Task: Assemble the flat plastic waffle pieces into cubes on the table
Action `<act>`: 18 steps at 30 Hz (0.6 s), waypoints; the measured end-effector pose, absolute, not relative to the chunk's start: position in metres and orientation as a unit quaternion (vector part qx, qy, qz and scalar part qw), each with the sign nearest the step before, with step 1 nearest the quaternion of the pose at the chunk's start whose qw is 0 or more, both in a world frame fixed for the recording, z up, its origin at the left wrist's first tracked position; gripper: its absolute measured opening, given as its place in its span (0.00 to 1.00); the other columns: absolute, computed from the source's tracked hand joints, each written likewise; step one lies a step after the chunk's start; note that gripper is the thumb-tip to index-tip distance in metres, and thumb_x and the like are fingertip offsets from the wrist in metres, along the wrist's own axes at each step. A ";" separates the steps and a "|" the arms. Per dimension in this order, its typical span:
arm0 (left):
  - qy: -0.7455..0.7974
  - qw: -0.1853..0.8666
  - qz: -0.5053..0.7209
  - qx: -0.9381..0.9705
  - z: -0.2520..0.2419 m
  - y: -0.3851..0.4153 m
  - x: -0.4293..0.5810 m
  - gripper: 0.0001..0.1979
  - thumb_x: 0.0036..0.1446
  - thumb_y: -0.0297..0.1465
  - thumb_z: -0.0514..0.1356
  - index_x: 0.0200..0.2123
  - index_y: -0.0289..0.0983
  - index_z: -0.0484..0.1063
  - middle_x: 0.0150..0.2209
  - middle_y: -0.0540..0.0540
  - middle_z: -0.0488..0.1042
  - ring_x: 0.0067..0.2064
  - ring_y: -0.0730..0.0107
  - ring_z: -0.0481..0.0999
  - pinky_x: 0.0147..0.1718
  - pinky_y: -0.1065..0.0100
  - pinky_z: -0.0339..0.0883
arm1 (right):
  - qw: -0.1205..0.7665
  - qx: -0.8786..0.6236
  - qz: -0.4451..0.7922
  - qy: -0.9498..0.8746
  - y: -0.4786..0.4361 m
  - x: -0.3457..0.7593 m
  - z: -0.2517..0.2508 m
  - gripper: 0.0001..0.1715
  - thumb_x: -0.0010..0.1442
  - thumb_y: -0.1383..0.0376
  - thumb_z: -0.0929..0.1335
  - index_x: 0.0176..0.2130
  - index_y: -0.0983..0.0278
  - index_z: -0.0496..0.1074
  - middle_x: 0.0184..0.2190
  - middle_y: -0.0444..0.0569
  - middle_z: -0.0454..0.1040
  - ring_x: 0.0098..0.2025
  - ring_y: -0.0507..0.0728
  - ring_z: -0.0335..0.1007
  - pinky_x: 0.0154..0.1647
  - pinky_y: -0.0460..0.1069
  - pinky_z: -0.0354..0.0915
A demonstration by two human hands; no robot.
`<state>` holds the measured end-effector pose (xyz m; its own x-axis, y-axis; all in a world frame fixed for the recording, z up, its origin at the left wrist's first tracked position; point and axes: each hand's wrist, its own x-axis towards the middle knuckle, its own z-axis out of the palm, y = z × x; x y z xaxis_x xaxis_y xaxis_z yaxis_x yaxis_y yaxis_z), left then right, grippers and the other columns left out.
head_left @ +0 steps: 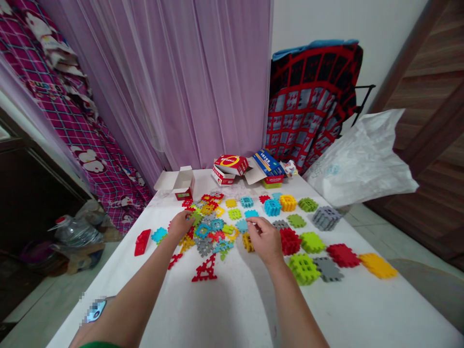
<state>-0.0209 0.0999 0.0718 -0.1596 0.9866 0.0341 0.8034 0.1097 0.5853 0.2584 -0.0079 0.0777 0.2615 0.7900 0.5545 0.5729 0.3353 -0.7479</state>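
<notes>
A heap of loose interlocking plastic tiles in red, blue, yellow, green and grey lies in the middle of the white table. My left hand rests on the heap's left edge, fingers curled down onto the pieces. My right hand hovers at the heap's right side, fingers bent in a pinch beside a yellow piece and a light blue piece. Whether it holds a tile I cannot make out. A red triangular piece lies just in front of the heap.
Assembled cubes sit to the right: red, green, grey, yellow, blue. Open cardboard boxes stand at the table's far edge. A white plastic bag hangs at the right, a purple curtain behind.
</notes>
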 end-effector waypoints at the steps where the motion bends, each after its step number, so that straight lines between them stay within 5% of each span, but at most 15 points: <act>1: 0.718 0.211 0.266 0.608 0.073 0.099 -0.021 0.12 0.49 0.35 0.65 0.38 0.39 0.77 0.38 0.45 0.80 0.44 0.57 0.78 0.42 0.64 0.67 | 0.553 -0.569 0.097 -0.601 -0.008 0.259 0.077 0.16 0.60 0.60 0.62 0.34 0.61 0.78 0.33 0.49 0.80 0.32 0.55 0.74 0.36 0.49 0.68; 7: 0.650 0.387 0.376 0.536 0.077 0.069 -0.009 0.15 0.47 0.43 0.66 0.33 0.39 0.72 0.24 0.52 0.75 0.28 0.69 0.77 0.29 0.68 0.70 | 0.521 -0.585 0.131 -0.608 -0.006 0.251 0.070 0.16 0.59 0.61 0.62 0.36 0.61 0.78 0.35 0.49 0.80 0.34 0.56 0.75 0.39 0.49 0.68; 13: 0.572 0.519 0.410 0.485 0.069 0.011 0.018 0.24 0.40 0.48 0.69 0.34 0.38 0.69 0.31 0.50 0.78 0.31 0.70 0.79 0.33 0.67 0.73 | 0.437 -0.609 0.250 -0.613 -0.008 0.217 0.060 0.19 0.59 0.62 0.65 0.49 0.61 0.74 0.37 0.47 0.81 0.30 0.54 0.76 0.35 0.47 0.68; 18: 0.532 0.603 0.456 0.380 0.058 -0.017 0.024 0.24 0.37 0.42 0.73 0.34 0.38 0.70 0.31 0.52 0.77 0.31 0.72 0.78 0.35 0.67 0.73 | 0.446 -0.585 0.287 -0.614 -0.015 0.190 0.059 0.13 0.59 0.66 0.65 0.42 0.60 0.77 0.32 0.46 0.81 0.34 0.55 0.76 0.38 0.47 0.68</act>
<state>0.0238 -0.0172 0.0580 0.0168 0.9554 -0.2949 -0.1460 0.2942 0.9445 0.1897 -0.0154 0.0594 0.0815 0.9738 0.2121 0.4629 0.1515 -0.8734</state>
